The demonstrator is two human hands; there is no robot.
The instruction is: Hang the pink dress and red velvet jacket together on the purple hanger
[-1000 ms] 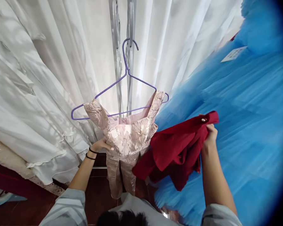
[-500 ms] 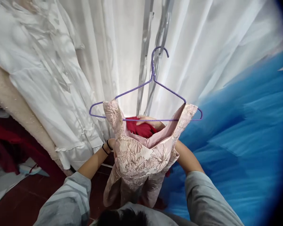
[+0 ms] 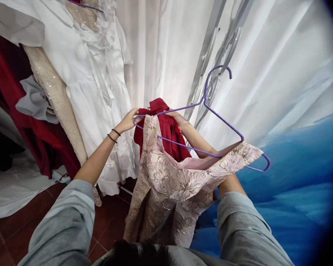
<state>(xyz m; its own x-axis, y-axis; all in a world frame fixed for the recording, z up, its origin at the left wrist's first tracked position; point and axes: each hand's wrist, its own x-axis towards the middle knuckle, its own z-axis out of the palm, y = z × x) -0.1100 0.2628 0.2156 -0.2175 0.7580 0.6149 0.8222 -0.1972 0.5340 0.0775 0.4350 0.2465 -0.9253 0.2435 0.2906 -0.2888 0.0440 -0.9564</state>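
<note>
A: Changes, left to right?
B: Left hand (image 3: 129, 120) — now up beside the purple hanger's (image 3: 204, 98) left end — has fingers closed on the red garment's (image 3: 168, 129) edge. Right hand (image 3: 179, 119) grips its upper part.
A: Meaning?
B: Both hands now handle it, just beyond the pink dress (image 3: 180, 181).

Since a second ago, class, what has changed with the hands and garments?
The red garment went leftward from beside the pink brocade garment to behind it, carried by the right hand. The left hand let go of the brocade and took hold of the red garment too. The pink brocade garment stayed on its purple hanger.
</note>
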